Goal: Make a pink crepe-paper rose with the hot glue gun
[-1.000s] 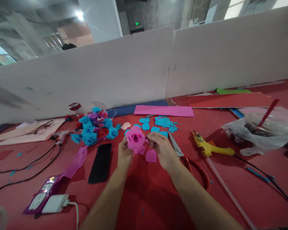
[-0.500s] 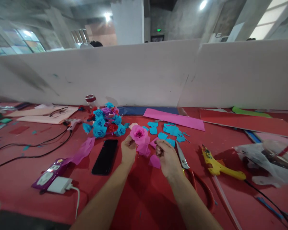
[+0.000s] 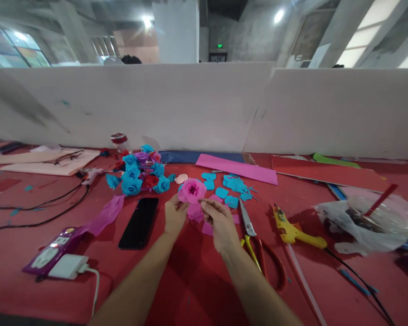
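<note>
So the pink paper flower (image 3: 192,190) is sitting just left of center in the frame, a bit below the middle, and the left hand (image 3: 174,216) is pinching it from its lower left. Those fingertips are mostly hiding behind the bloom. The right hand (image 3: 221,222) is bringing thumb and index finger close together right at the flower's lower right edge; can't tell if they're squeezing a petal or just touching it.

The bloom is facing up and toward the camera, its dark middle showing. Its outline is looking roughly round, so the long axis is hard to call, and the underside is hiding. There's a crumpled pink bit (image 3: 194,213) peeking out just below; can't tell if it's joined on or lying loose.

The right hand is also covering part of some flat pink pieces (image 3: 207,228). Both forearms are running off the bottom edge, and the right one is lying close by the handles of the scissors (image 3: 248,222). Over at lower right, the clear stick (image 3: 304,287) under the yellow glue gun (image 3: 297,232) is getting cut off at the bottom. A cloudy plastic bag (image 3: 357,237) is blurring the cup at far right.
</note>
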`<state>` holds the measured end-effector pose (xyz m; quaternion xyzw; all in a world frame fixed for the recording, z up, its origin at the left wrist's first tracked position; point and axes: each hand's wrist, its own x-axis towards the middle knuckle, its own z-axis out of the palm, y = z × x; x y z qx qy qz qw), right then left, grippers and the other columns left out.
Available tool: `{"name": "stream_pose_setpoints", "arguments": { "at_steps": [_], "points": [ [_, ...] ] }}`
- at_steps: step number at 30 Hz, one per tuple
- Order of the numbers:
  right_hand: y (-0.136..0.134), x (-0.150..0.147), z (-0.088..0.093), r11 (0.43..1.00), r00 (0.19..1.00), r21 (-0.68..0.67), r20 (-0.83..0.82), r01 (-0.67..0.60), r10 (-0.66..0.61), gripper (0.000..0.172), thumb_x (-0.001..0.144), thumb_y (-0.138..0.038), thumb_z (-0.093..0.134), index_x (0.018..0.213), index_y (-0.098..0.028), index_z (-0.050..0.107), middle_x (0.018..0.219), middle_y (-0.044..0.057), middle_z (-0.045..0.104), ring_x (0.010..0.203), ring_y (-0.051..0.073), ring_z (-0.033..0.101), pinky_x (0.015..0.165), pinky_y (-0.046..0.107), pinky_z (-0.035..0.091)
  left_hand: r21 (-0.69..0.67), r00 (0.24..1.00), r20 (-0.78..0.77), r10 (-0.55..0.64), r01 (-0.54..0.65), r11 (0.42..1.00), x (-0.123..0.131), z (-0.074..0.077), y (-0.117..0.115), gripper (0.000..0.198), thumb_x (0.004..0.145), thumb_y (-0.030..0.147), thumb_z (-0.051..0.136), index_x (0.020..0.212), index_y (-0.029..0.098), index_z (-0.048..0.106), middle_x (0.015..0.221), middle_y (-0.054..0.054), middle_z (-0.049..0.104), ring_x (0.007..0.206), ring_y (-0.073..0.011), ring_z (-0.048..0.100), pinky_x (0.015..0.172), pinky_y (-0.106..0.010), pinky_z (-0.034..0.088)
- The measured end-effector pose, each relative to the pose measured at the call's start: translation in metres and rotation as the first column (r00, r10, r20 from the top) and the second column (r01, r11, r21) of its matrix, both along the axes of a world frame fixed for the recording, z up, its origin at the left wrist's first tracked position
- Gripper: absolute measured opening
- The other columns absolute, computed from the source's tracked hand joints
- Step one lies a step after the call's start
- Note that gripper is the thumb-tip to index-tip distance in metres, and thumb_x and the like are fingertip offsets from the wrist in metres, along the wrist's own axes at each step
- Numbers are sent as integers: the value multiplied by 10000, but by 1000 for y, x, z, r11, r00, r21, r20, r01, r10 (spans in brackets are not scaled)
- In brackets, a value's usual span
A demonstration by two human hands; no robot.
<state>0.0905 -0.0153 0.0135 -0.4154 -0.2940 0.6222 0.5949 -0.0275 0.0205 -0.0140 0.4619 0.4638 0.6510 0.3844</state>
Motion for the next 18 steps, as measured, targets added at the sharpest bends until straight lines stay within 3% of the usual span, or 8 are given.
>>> {"name": "stream_pose_setpoints", "arguments": {
  "at_steps": [6,13,18],
  "points": [
    [-2,-1,4,1000,998,17,-56,-18,19,149,654,-300,709,655,-182,619,516,-70,472,501,70,370,511,221,271,-5,1000,2,-1,1,1000,1,-2,0,78,597,161,654,667,129,667,603,19,634,578,-121,526,584,-233,443],
    [-2,-3,2,998,996,12,-73,-55,55,127,625,-258,721,657,-161,647,537,-67,485,498,57,356,521,215,284,-31,998,60,-35,37,999,6,5,-3,19,577,144,644,577,129,632,537,24,596,516,-103,486,522,-219,430],
    [-4,-4,2,998,995,24,-89,-50,52,120,627,-240,723,657,-166,633,543,-69,481,503,56,361,529,212,289,-45,995,95,-36,40,998,6,5,-2,72,560,161,672,621,125,662,533,21,603,502,-96,480,496,-209,412]
  ]
}}
